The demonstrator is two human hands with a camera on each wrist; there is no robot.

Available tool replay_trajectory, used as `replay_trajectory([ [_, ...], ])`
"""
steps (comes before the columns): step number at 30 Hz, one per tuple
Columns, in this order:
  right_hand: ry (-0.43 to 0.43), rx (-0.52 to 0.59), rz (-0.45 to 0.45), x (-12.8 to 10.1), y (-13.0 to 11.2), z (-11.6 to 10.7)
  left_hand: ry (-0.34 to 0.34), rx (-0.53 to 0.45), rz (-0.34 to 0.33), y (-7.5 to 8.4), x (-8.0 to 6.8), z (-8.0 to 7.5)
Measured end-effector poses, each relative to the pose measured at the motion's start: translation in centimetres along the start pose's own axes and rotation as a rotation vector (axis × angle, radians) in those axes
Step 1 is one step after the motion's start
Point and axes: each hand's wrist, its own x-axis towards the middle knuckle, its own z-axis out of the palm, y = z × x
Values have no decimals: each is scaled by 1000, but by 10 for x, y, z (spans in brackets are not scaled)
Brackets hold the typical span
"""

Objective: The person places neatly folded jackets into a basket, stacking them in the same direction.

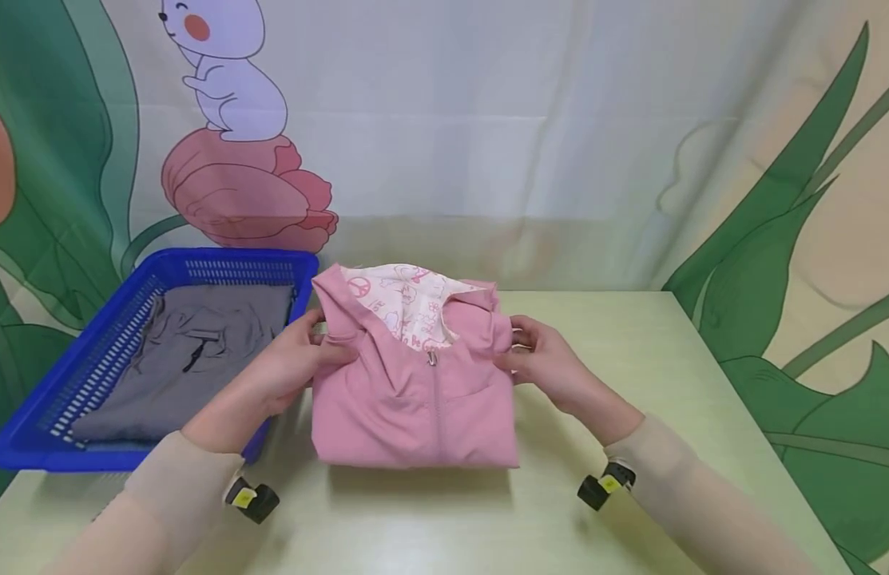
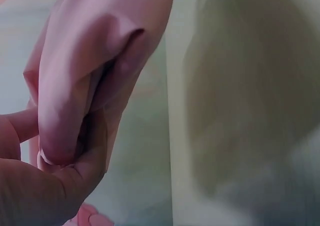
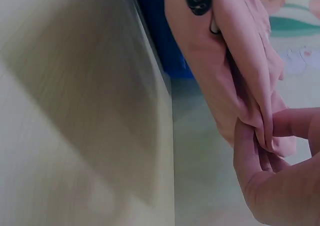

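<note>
A folded pink zip jacket [image 1: 415,407] with a white, pink-printed lining [image 1: 408,303] hangs above the table, its shadow falling below it. At its left side my left hand [image 1: 296,359] pinches the cloth between thumb and fingers. On the opposite side my right hand [image 1: 548,359] grips the other edge in the same way. In the left wrist view, folded pink layers [image 2: 95,56] lie between the thumb and fingers. The right wrist view shows the jacket's underside [image 3: 200,51] with a dark round patch, and fingers tucked beneath the fold.
To the left stands a blue plastic basket [image 1: 37,443] holding folded grey clothing [image 1: 200,351]. The pale table [image 1: 595,319] extends to the right and front. Behind it hangs a printed curtain [image 1: 451,144] with a white animal and large leaves.
</note>
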Motion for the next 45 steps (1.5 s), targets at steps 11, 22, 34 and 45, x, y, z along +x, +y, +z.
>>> replay_trajectory([
  [11, -14, 96, 30, 21, -30, 32, 27, 58, 15, 11, -9, -40],
  [22, -48, 225, 39, 42, -57, 69, 43, 145, 35, 21, -14, -93],
  [34, -46, 293, 25, 70, -72, 115, 79, 329, 48, 29, -17, -147],
  [45, 49, 337, 22, 97, -69, 171, 57, 416, -55, 34, -19, -197],
])
